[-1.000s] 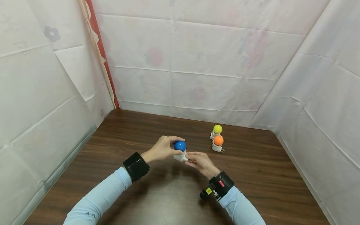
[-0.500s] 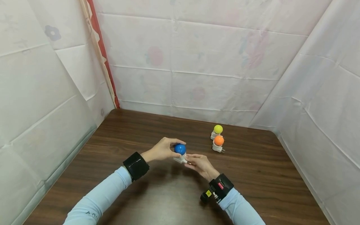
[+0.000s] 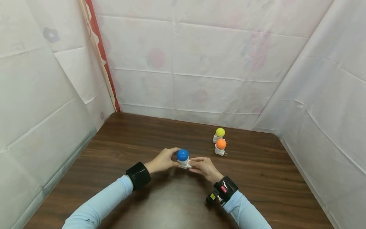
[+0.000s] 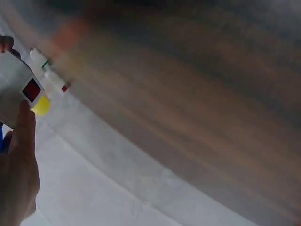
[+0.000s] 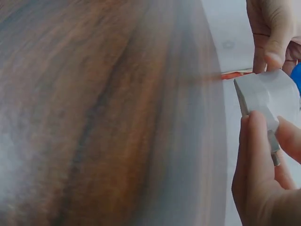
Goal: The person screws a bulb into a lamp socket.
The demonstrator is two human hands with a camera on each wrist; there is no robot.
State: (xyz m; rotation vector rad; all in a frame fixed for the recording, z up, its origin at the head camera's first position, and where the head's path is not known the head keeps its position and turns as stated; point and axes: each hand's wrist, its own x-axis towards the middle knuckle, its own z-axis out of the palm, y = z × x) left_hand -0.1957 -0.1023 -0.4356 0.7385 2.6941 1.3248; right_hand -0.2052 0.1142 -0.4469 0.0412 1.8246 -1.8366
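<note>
A plug-in bulb lamp with a blue globe (image 3: 182, 155) and a white base (image 3: 184, 163) is held in both hands above the table, globe up. My left hand (image 3: 163, 160) holds it from the left, thumb and fingers around the lamp below the globe. The left wrist view shows a finger (image 4: 26, 125) laid along the white base, beside a dark red square on its underside. From the right, my right hand (image 3: 205, 167) pinches the plug end of the base. Close up in the right wrist view, metal prongs (image 5: 275, 158) show between the right thumb and fingers.
Two similar lamps stand at the back right of the dark wooden table (image 3: 137, 133): one with an orange globe (image 3: 221, 143), one with a yellow globe (image 3: 220, 132) just behind it. White sheeting (image 3: 186, 89) encloses the table at the back and sides.
My left hand has slid down from the blue globe to the white base, leaving more of the globe exposed. The lamp sits slightly lower in the view. My right hand keeps its pinch.
</note>
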